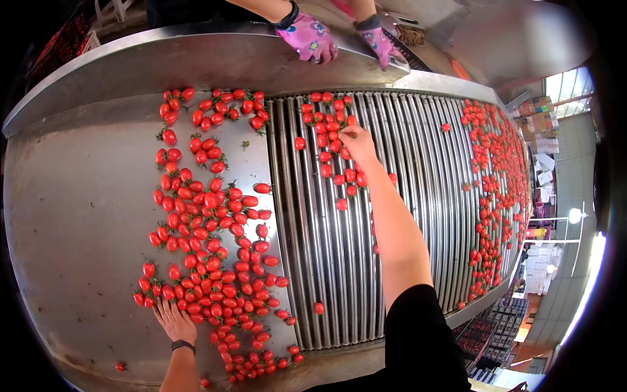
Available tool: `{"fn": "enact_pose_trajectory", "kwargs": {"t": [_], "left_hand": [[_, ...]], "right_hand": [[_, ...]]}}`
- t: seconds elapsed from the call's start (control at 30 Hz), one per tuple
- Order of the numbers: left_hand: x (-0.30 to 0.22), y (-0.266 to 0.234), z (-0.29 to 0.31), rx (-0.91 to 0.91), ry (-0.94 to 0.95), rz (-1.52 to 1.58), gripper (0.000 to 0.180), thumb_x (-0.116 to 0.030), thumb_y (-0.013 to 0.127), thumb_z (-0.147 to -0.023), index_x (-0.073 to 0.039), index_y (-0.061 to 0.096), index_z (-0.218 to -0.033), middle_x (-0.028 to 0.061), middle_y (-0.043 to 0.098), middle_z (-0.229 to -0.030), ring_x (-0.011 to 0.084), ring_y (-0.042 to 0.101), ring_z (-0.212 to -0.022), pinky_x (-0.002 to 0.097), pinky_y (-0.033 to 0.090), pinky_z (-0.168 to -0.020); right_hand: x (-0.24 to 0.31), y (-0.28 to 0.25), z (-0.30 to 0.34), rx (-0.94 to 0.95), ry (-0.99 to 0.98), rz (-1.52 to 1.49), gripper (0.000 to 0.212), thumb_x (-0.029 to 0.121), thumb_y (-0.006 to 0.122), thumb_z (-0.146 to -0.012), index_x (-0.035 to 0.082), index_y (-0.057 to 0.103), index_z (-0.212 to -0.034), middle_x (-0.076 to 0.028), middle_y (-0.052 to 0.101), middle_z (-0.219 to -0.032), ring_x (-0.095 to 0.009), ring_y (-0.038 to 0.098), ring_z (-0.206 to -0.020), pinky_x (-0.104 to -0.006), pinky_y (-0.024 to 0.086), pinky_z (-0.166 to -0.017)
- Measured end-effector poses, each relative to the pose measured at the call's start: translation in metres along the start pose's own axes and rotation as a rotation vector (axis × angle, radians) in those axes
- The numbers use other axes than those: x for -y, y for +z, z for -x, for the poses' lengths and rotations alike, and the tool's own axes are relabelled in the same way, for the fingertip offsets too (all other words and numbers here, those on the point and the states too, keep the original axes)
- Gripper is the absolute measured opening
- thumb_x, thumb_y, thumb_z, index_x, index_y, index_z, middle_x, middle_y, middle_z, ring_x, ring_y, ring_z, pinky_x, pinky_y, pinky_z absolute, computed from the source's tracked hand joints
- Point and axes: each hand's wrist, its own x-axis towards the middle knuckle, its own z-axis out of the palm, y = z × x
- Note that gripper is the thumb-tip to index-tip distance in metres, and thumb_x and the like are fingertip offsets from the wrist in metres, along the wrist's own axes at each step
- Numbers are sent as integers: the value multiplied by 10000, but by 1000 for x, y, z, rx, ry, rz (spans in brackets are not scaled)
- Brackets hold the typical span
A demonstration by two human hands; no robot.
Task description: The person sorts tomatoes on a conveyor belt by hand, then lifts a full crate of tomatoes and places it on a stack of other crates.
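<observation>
A thick spread of red cherry tomatoes (202, 261), several with green stems, lies on the smooth metal table to the left. My left hand (175, 322), a dark band on its wrist, rests open on the metal with its fingertips against the near-left edge of that spread. My right hand (357, 142) reaches out over the metal rollers (405, 215), fingers curled in a pinch at a small group of cherry tomatoes (324, 140). Whether a tomato is between those fingertips is hidden.
More cherry tomatoes (493, 196) crowd the right end of the rollers. Across the raised metal side wall (215, 62), a co-worker's pink flowered gloves (307, 38) hang over its edge. Stacked crates (499, 333) stand at lower right, beyond the table.
</observation>
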Motion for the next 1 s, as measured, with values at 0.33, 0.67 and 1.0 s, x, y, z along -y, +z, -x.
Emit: {"fn": "enact_pose_trajectory", "kwargs": {"t": [0.33,0.67,1.0], "left_hand": [[7,2,5,11,-4,-4,355,-134,451,-785,32,432,-1097,202,328,-1301,376,235,-1260,539,162,-1046],[1,1,-2,0,7,-10,355,-134,419,-818,48,433,-1123,200,350,-1284,353,235,-1267,512,157,-1057],[-1,12,-4,-79,12,-57,345,-166,392,-853,34,440,-1131,159,359,-1298,302,253,-1266,448,168,-1074]], "right_hand": [[19,11,-13,-33,-68,505,261,275,577,-759,84,613,-933,-114,533,-1025,-258,585,-872,-370,492,-709],[-23,-51,135,125,363,-1925,342,427,492,-848,87,524,-861,-68,532,-882,-123,493,-659,-152,304,-366],[39,9,460,472,982,-2000,309,373,471,-867,68,520,-881,-112,537,-922,-108,421,-499,-149,284,-356]]}}
